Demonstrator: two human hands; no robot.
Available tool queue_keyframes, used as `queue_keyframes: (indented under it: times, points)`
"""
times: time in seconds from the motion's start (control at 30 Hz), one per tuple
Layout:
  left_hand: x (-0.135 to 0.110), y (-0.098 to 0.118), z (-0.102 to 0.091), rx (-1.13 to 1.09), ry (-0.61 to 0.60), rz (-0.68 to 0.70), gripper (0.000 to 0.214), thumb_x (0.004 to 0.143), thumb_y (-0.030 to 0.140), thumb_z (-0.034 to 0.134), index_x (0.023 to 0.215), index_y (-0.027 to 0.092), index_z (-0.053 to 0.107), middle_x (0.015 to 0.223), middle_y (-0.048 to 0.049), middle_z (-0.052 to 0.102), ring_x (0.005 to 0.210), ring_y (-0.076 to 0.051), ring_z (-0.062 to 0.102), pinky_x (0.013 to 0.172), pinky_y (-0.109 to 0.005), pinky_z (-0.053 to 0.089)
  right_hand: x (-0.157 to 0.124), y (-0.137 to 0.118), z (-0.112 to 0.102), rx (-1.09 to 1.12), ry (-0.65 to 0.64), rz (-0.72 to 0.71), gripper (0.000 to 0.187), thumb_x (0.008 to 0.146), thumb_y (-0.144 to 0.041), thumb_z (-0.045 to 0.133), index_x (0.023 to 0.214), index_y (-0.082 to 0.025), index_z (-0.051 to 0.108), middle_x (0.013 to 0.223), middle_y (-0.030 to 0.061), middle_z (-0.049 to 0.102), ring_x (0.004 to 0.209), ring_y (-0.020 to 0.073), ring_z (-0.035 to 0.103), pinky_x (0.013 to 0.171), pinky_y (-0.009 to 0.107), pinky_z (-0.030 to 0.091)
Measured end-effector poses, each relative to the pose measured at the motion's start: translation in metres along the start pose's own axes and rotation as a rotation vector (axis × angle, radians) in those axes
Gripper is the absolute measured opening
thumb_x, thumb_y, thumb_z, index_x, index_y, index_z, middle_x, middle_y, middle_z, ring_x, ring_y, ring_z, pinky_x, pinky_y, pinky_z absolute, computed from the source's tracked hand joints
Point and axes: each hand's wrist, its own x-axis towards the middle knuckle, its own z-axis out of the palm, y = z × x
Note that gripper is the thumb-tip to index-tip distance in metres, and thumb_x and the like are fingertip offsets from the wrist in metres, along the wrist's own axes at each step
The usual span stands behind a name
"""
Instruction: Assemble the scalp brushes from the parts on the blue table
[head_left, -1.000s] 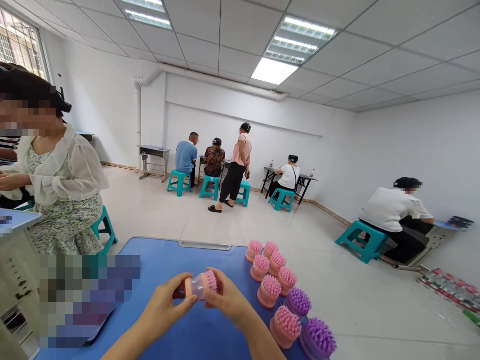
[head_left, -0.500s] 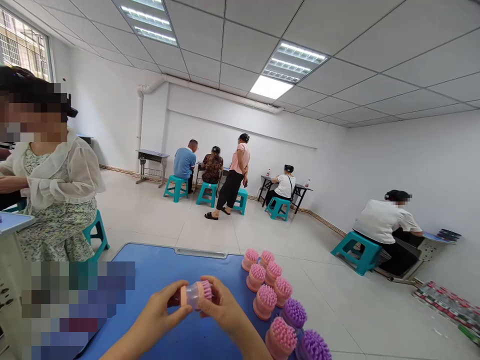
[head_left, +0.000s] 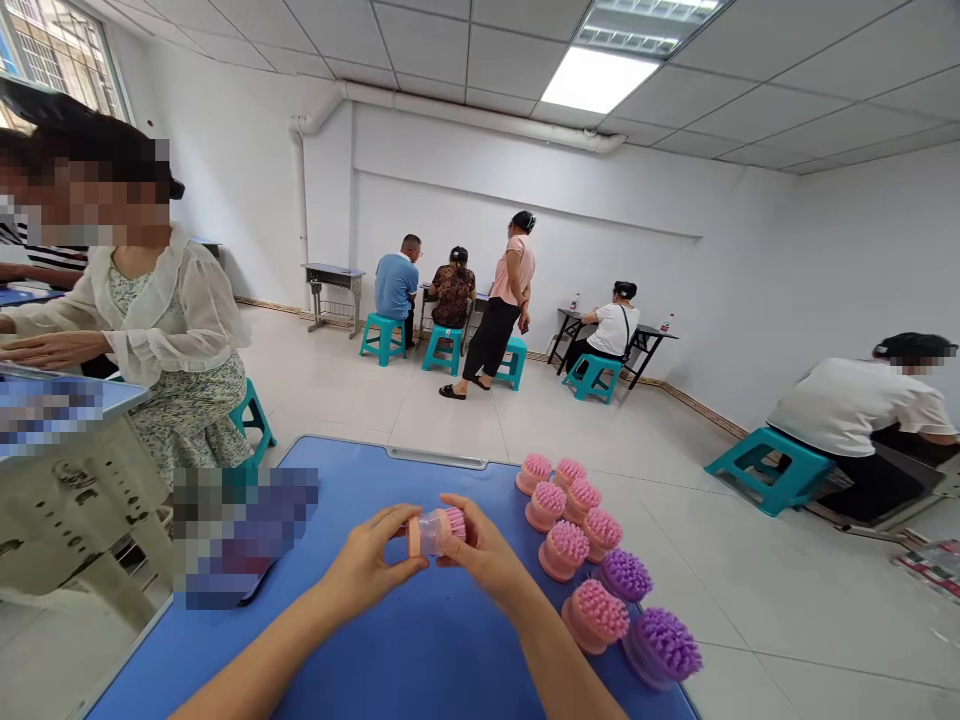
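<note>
Both my hands hold one small pink brush (head_left: 433,530) with a clear body above the blue table (head_left: 390,650). My left hand (head_left: 367,565) pinches its clear base end. My right hand (head_left: 484,555) grips the pink bristle end. Right of my hands, along the table's right edge, stand several pink brushes (head_left: 568,545) and two purple brushes (head_left: 660,645), bristles up.
A blurred object (head_left: 240,530) lies on the table's left part. A seated person in a white blouse (head_left: 150,340) works at a desk on the left. Other people sit on teal stools (head_left: 765,475) at desks at the back and right.
The view has shifted, so the table and brushes sit higher and more to the right in the picture. My hands keep the same grip on the brush.
</note>
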Motion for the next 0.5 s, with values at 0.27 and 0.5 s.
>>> queue_keyframes:
  times: [0.27, 0.5]
  points:
    - [-0.0032, -0.0013, 0.0032, 0.168, 0.080, 0.331, 0.037, 0.084, 0.029, 0.051, 0.119, 0.023, 0.045, 0.111, -0.0089, 0.062, 0.100, -0.020, 0.061, 0.082, -0.031, 0.053, 0.0056, 0.0056, -0.0031, -0.079, 0.040, 0.124, 0.041, 0.070, -0.055, 0.058, 0.079, -0.015, 0.055, 0.054, -0.0051, 0.053, 0.040, 0.0066, 0.047, 0.042, 0.022, 0.039]
    - [-0.0001, 0.0046, -0.0023, 0.100, 0.021, 0.163, 0.034, 0.078, 0.026, 0.054, 0.112, 0.023, 0.050, 0.109, -0.0071, 0.063, 0.099, -0.020, 0.061, 0.084, -0.031, 0.051, 0.0003, 0.0009, 0.0007, 0.029, 0.009, 0.163, 0.049, 0.068, -0.058, 0.059, 0.096, -0.018, 0.053, 0.070, -0.0016, 0.058, 0.053, 0.0101, 0.057, 0.053, 0.027, 0.047]
